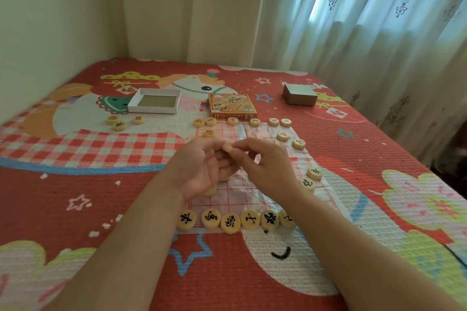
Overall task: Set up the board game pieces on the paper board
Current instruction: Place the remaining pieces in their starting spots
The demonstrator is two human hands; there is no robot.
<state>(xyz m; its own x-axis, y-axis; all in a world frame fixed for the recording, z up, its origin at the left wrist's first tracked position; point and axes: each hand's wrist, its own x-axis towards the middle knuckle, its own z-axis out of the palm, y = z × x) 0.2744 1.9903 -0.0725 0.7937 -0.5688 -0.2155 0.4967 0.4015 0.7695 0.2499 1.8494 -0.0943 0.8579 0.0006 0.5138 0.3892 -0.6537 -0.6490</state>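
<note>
Pale round pieces, black or red characters; creased red-gridded paper board.

Soft daylight, mild blur, warped edges

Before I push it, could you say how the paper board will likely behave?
The paper board looks thin and creased, so it would probably buckle rather than slide. The textured bedspread likely adds drag. Pieces along its near edge may get scattered.
</note>
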